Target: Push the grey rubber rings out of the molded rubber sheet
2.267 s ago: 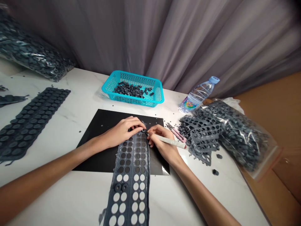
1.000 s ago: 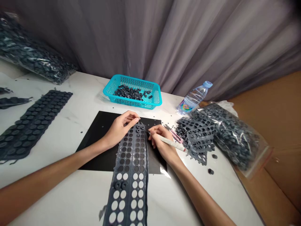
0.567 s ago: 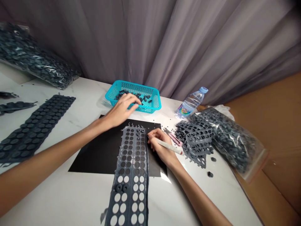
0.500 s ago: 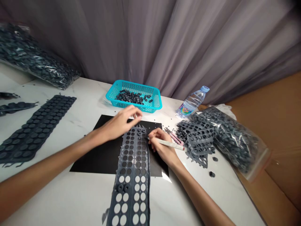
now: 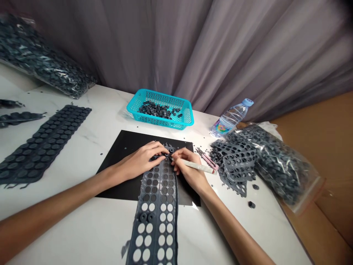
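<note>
A dark grey rubber sheet point(image 5: 160, 187) with rows of round holes runs lengthwise in front of me, its far part on a black mat point(image 5: 118, 180). Over its far end, my left hand point(image 5: 146, 156) is closed in a pinch on a small black rubber ring point(image 5: 167, 154), partly hidden by the fingertips. My right hand point(image 5: 190, 167) grips a white pen-shaped tool with a red end point(image 5: 198, 167), its tip near that ring. Two black rings point(image 5: 146, 217) sit in holes further down the sheet. Another ring point(image 5: 171, 150) shows at the far edge.
Behind the mat stands a turquoise basket point(image 5: 160, 123) of small black pieces. Pink-handled snips point(image 5: 207, 158), holed rubber scraps point(image 5: 237, 165), a water bottle point(image 5: 231, 117) and a filled plastic bag point(image 5: 284, 169) lie right. Another rubber sheet point(image 5: 46, 143) and big bag point(image 5: 46, 59) are left.
My left hand reached over the basket, came back and lowered to the sheet's far end, fingers now pinched there. My right hand stayed beside the sheet with the tool.
</note>
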Action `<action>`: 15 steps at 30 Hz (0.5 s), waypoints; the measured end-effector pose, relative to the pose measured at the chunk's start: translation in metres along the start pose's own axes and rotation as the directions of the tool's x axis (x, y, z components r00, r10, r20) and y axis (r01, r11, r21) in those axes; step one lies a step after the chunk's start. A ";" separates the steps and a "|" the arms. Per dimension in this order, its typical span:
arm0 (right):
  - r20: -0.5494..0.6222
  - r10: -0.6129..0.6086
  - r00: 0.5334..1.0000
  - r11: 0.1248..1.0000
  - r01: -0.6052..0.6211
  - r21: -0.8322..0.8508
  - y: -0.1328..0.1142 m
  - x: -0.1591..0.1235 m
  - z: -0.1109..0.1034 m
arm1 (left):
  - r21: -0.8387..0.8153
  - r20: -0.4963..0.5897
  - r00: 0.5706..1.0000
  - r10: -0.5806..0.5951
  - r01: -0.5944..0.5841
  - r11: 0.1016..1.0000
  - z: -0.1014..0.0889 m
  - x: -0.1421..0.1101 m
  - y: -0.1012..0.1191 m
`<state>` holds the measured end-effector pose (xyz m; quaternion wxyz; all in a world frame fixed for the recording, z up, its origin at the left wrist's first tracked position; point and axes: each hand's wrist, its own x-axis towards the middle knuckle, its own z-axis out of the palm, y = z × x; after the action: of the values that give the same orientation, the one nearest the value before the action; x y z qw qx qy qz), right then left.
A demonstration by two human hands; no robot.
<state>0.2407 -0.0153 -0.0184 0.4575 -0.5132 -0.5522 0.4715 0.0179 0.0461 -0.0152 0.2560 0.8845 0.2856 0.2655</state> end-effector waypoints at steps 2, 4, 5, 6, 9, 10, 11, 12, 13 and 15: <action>0.001 -0.003 1.000 1.000 0.003 -0.003 0.000 0.000 0.000 | -0.005 0.001 1.000 0.000 0.000 1.000 0.000 0.000 0.001; 0.006 -0.007 1.000 1.000 0.007 -0.012 -0.001 0.001 0.001 | -0.012 0.007 1.000 -0.004 0.004 1.000 0.000 0.000 0.000; 0.009 -0.008 1.000 1.000 0.008 -0.018 -0.001 0.001 0.001 | -0.016 0.011 1.000 -0.008 0.008 1.000 0.000 0.000 0.000; 0.011 -0.008 1.000 1.000 0.008 -0.024 -0.002 0.001 0.001 | -0.018 0.014 1.000 -0.011 0.011 1.000 0.000 0.000 -0.001; 0.012 -0.005 1.000 0.999 0.006 -0.043 -0.003 0.000 0.001 | -0.019 0.018 1.000 -0.013 0.014 1.000 0.001 0.000 -0.002; 0.013 -0.004 1.000 0.999 0.005 -0.049 -0.004 0.000 0.001 | -0.017 0.018 1.000 -0.012 0.012 1.000 0.001 0.000 -0.002; 0.012 -0.004 1.000 0.999 0.005 -0.053 -0.004 0.000 0.000 | -0.014 0.016 1.000 -0.009 0.009 1.000 0.001 0.000 -0.003; 0.014 -0.004 1.000 0.998 0.005 -0.056 -0.004 0.000 0.000 | -0.010 0.016 1.000 -0.004 0.004 1.000 0.001 0.000 -0.003; 0.014 -0.004 1.000 0.998 0.005 -0.057 -0.003 0.000 0.000 | -0.005 0.015 1.000 0.000 0.000 1.000 0.001 0.000 -0.003; 0.015 -0.004 1.000 0.998 0.005 -0.062 -0.003 0.000 0.001 | 0.004 0.011 1.000 0.004 -0.004 1.000 0.001 0.001 -0.003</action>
<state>0.2395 -0.0157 -0.0159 0.4384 -0.5223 -0.5712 0.4570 0.0176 0.0485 -0.0177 0.2551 0.8871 0.2829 0.2605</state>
